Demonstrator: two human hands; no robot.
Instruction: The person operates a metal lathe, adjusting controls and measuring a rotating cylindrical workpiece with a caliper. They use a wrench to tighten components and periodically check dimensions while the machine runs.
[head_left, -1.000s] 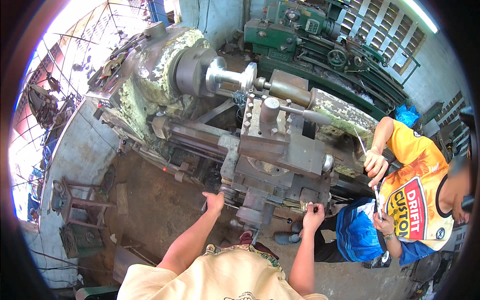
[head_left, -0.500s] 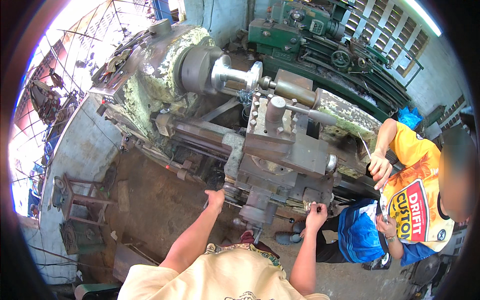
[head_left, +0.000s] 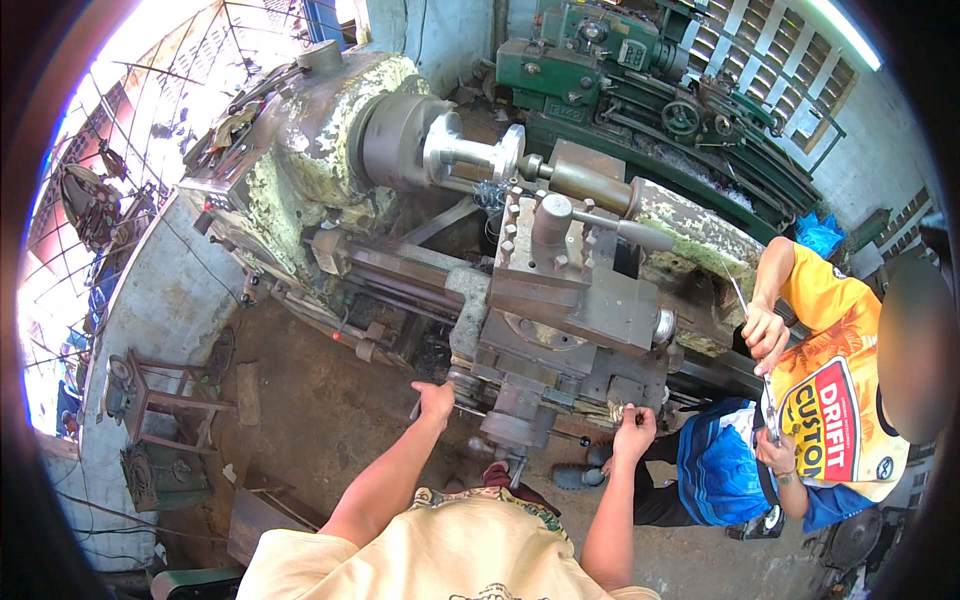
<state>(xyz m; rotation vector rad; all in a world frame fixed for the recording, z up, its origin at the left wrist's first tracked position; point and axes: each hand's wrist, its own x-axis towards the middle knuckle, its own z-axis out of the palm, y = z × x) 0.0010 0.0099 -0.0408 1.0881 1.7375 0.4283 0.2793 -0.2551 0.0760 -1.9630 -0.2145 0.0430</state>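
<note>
At the front of a large lathe, my left hand is closed around a handle on the carriage handwheel. My right hand is at the carriage's right front corner, thumb and fingers pressed together beside a small heap of shavings; what they hold, if anything, is too small to tell. Behind the tool post, with its long clamping lever, a shiny flanged metal workpiece sits between the chuck and the tailstock centre. Tangled swarf hangs under the workpiece.
On the right, a person in a yellow shirt stands close, holding a thin rod and a metal measuring tool. Behind is a green lathe. A small wooden frame stand is at left. A lever projects near my right hand.
The person's upper hand and thin rod have shifted slightly right. Both my hands stay in nearly the same places on the lathe.
</note>
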